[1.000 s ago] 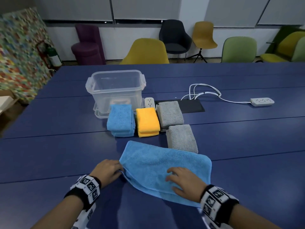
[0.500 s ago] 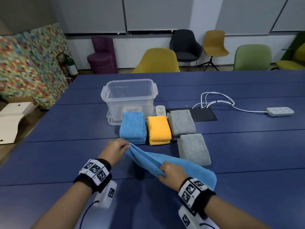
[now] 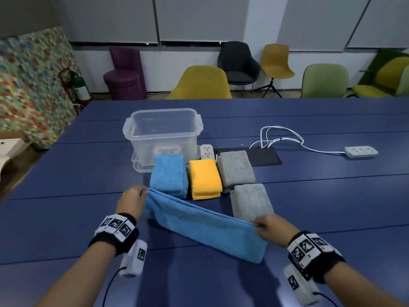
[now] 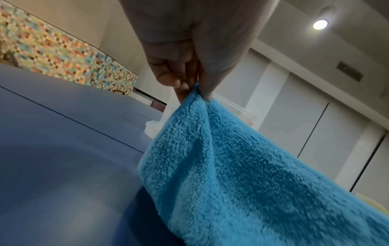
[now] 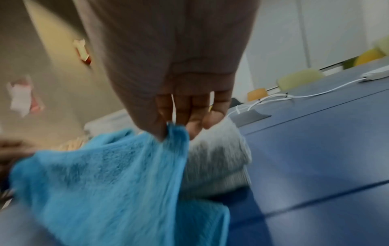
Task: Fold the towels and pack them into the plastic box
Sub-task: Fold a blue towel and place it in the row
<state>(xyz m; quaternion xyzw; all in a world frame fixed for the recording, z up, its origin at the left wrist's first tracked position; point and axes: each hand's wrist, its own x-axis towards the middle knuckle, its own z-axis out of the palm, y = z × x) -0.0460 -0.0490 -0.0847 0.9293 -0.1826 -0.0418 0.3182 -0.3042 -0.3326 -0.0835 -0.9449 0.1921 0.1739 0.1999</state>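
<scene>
While both hands, left [image 3: 130, 201] and right [image 3: 273, 228], pinch the blue towel's [image 3: 205, 227] doubled corners, it hangs taut for folding.

Left hand [image 4: 189, 55] pinches top edge of blue towel [image 4: 242, 174] between thumb and fingertips [image 4: 174, 79]. Towel hangs doubled below hand, lower part down at blue table [image 4: 63, 141]. Clear plastic box [image 4: 238, 111] partly visible behind towel. Mosaic wall panel [image 4: 63, 55] far left; ceiling light [image 4: 320, 24] upper right.
</scene>
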